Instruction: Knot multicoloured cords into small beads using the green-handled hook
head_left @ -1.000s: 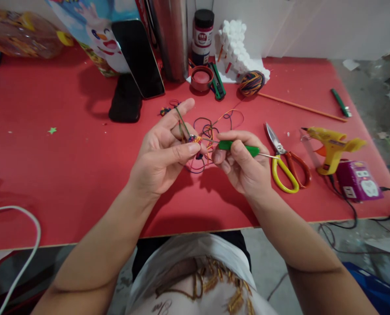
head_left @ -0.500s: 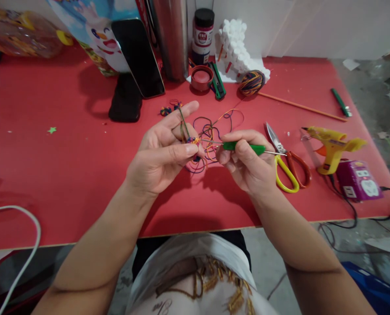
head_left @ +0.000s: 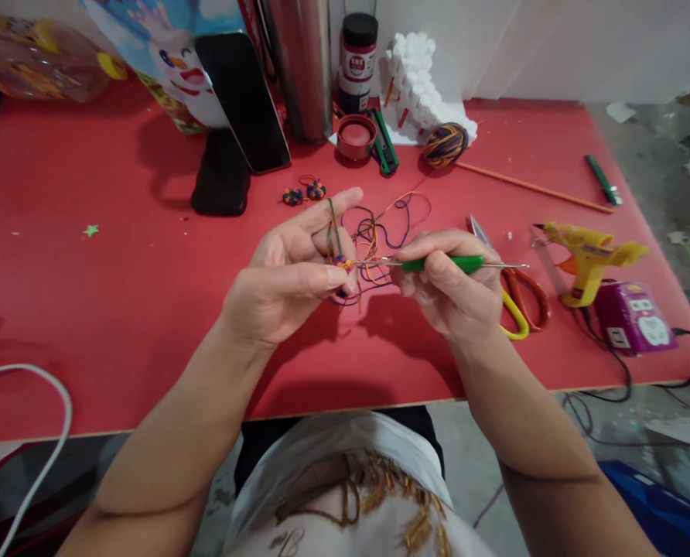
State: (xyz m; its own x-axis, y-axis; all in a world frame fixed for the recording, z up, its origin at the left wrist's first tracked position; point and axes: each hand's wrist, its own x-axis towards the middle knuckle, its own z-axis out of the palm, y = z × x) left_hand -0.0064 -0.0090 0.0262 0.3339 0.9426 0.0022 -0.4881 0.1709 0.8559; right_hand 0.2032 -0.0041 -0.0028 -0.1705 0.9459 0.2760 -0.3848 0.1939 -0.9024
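Between thumb and fingers, my left hand [head_left: 290, 267] pinches a small multicoloured crochet piece [head_left: 343, 264]. A strand of green yarn [head_left: 334, 220] runs up from it over my raised index finger. My right hand [head_left: 455, 282] grips a crochet hook [head_left: 466, 264] by its green handle; the hook's thin metal shaft reaches left to the crochet piece. Whether its tip is inside a stitch is too small to tell. Loose yarn [head_left: 404, 220] lies in loops behind my hands and leads toward a multicoloured yarn ball [head_left: 445, 145]. Two small crocheted pieces [head_left: 304, 192] lie beyond my left fingertips.
Scissors [head_left: 531, 298], a yellow glue gun [head_left: 589, 255] and a purple power socket box [head_left: 635, 319] are at the right. At the back stand a phone [head_left: 244, 100], a metal flask [head_left: 304, 70], a jar [head_left: 357, 66] and a white model [head_left: 418, 85]. A green cutter [head_left: 384, 143] lies there too.
My right hand and the crochet hook have shifted slightly right, the hook now lying more level. My left hand and the crochet piece have moved a little down and right.
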